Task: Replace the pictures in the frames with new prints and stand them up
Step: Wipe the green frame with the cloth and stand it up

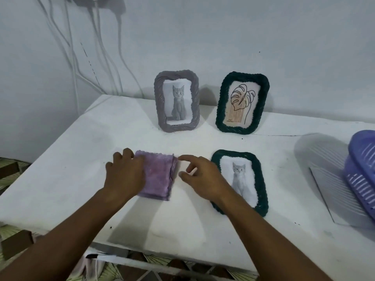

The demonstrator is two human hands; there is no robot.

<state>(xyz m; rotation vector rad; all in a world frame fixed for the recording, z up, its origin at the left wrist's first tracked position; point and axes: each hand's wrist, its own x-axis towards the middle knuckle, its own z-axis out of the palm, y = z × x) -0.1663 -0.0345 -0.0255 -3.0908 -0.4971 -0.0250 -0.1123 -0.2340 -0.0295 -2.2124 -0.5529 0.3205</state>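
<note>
Left hand (123, 175) rests flat on the cloth (160, 177); right hand (203, 176) hovers, fingers loose, holding nothing. We see the flat frame (257, 189) just right of it, long axis running away from us. Two frames (176, 101) stand behind; their backs are hidden.

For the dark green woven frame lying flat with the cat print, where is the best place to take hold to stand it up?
Probably the far short edge of the flat dark green woven frame with the cat print, pinched from above. It lies face up, and the right hand and its forearm cover the near left corner, so the far rim is the free part; lifting there tips it upright.
</note>
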